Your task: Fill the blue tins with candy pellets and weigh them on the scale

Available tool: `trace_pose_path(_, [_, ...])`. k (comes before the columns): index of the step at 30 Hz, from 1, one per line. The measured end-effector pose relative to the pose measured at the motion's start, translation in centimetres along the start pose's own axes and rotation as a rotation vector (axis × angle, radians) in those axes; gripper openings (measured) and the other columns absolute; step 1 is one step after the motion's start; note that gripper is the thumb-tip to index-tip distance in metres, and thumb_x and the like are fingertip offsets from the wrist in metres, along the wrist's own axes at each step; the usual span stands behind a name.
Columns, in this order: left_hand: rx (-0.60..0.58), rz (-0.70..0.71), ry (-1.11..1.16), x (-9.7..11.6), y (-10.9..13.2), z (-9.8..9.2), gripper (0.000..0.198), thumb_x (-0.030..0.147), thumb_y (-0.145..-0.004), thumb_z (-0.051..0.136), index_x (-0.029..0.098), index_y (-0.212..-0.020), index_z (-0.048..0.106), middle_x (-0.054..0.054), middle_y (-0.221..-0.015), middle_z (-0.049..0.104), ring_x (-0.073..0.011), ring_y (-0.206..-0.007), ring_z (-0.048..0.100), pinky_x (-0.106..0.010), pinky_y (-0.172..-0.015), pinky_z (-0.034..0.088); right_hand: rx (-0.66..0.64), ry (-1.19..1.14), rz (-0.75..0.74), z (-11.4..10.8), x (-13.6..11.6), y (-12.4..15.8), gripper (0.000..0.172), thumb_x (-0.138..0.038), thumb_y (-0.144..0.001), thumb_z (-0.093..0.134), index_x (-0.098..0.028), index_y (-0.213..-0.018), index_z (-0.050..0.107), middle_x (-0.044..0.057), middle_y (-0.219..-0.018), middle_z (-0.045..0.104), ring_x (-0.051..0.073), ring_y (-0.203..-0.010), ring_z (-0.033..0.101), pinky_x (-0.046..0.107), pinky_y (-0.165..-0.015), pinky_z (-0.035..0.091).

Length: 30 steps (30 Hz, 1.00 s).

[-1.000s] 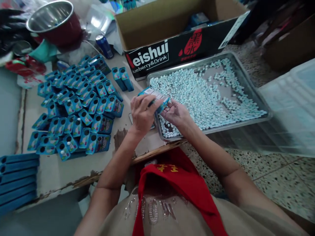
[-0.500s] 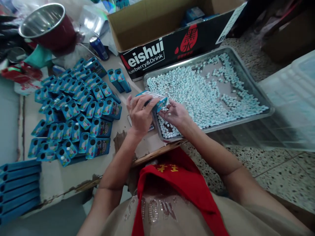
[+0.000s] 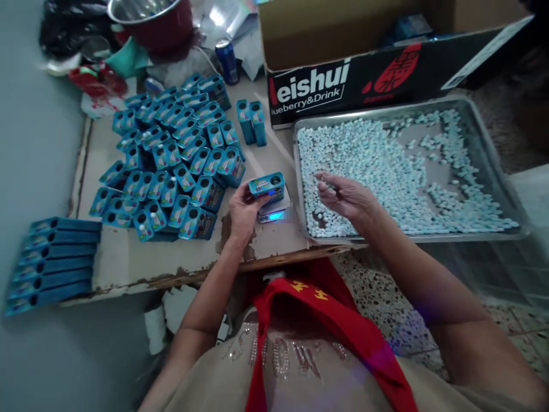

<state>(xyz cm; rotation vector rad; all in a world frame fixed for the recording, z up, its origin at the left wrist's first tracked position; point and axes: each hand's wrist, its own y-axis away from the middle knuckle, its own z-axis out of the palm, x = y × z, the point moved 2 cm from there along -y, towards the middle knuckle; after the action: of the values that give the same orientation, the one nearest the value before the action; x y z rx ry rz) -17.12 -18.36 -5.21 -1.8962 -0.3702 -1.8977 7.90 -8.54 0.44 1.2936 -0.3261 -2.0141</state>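
My left hand [image 3: 243, 213] is closed around a small blue candy box [image 3: 267, 184], fingers on its left end and thumb along the near side. The box stands on or just over a small digital scale [image 3: 273, 216] with a lit blue display; its base is hidden, so contact is unclear. Over the left part of a metal tray [image 3: 484, 134], my right hand [image 3: 349, 199] is half curled, thumb and fingers drawn together, with small pale bits at the fingertips. Pale blue-white candies [image 3: 369, 160] cover much of the tray.
Many blue boxes [image 3: 171, 154] crowd the table's left, with two more [image 3: 251, 123] apart. Stacked boxes [image 3: 60, 260] lie at the left edge. Behind are a black carton [image 3: 313, 91], a blue can [image 3: 226, 62] and a red pot [image 3: 158, 28].
My left hand has brought the box from a tilt above my right palm down upright to the scale. My right hand has turned and curled its fingers over the tray. The view has shifted.
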Motion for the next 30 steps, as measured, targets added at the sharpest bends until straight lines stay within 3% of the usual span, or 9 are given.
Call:
trace_pose_path(3, [-0.031,0.064,-0.093,0.6,0.8,-0.2,0.07,0.04,-0.079,0.1,0.026,-0.141,0.069,-0.009,-0.132,0.078,-0.0278,-0.122,0.078,-0.042,-0.107,0.066,-0.029,0.114,0.024,2.4,-0.6,0.6,0.007,-0.017,-0.1,0.072,-0.022,-0.096,0.07,-0.002,-0.074,0.058,0.008,-0.052,0.042,0.013,-0.043,0.041])
trace_pose_path(6, [-0.023,0.208,-0.237,3.5,1.8,-1.4,0.078,0.035,-0.086,0.097,0.033,-0.155,0.061,-0.01,-0.145,0.072,-0.0284,-0.136,0.071,-0.044,-0.114,0.062,-0.03,0.155,-0.022,4.8,-1.8,1.2,0.007,-0.015,-0.103,0.068,-0.019,-0.098,0.072,0.002,-0.084,0.065,0.009,-0.065,0.058,0.014,-0.056,0.053])
trace_pose_path(8, [-0.005,0.303,-0.304,6.2,2.8,-2.9,0.064,0.033,-0.092,0.093,0.032,-0.15,0.065,-0.009,-0.14,0.074,-0.0271,-0.133,0.072,-0.045,-0.116,0.061,-0.056,0.197,-0.033,5.8,-2.7,1.4,0.009,-0.011,-0.1,0.066,-0.017,-0.1,0.072,0.004,-0.088,0.068,0.01,-0.072,0.063,0.016,-0.062,0.056])
trace_pose_path(11, [-0.003,0.423,-0.38,9.7,4.5,-4.9,0.042,0.033,-0.097,0.088,0.03,-0.137,0.074,-0.006,-0.128,0.077,-0.0239,-0.118,0.077,-0.043,-0.112,0.063,-0.127,0.301,-0.019,6.4,-3.8,1.5,0.014,-0.007,-0.094,0.069,-0.016,-0.104,0.073,0.002,-0.083,0.066,0.009,-0.064,0.058,0.016,-0.054,0.05])
trace_pose_path(14, [0.062,0.52,-0.424,11.8,5.8,-6.4,0.032,0.037,-0.102,0.083,0.031,-0.133,0.075,-0.002,-0.121,0.079,-0.0211,-0.108,0.078,-0.042,-0.104,0.066,-0.183,0.427,-0.058,7.0,-4.7,1.7,0.017,-0.012,-0.091,0.079,-0.018,-0.105,0.072,0.001,-0.078,0.064,0.009,-0.06,0.054,0.017,-0.049,0.045])
trace_pose_path(19, [0.18,0.649,-0.423,13.3,6.8,-7.8,0.029,0.043,-0.106,0.08,0.038,-0.134,0.074,0.001,-0.119,0.079,-0.0207,-0.106,0.079,-0.046,-0.103,0.065,-0.19,0.616,-0.116,8.8,-5.5,2.5,0.02,-0.021,-0.087,0.086,-0.021,-0.101,0.071,-0.001,-0.072,0.06,0.011,-0.059,0.053,0.021,-0.046,0.041])
trace_pose_path(26, [0.164,0.595,-0.407,14.1,7.2,-9.0,0.033,0.054,-0.107,0.076,0.038,-0.135,0.072,0.001,-0.12,0.078,-0.0237,-0.112,0.079,-0.051,-0.115,0.06,-0.184,0.737,-0.213,9.8,-4.9,2.6,0.023,-0.025,-0.089,0.091,-0.02,-0.097,0.07,0.0,-0.073,0.061,0.01,-0.059,0.051,0.022,-0.046,0.039])
trace_pose_path(30, [0.172,0.571,-0.429,13.7,6.9,-8.8,0.033,0.056,-0.107,0.075,0.038,-0.134,0.071,0.0,-0.118,0.079,-0.0222,-0.108,0.079,-0.049,-0.112,0.063,-0.22,0.807,-0.233,9.6,-4.6,2.3,0.026,-0.028,-0.091,0.094,-0.021,-0.094,0.07,0.0,-0.071,0.059,0.01,-0.057,0.05,0.024,-0.045,0.038])
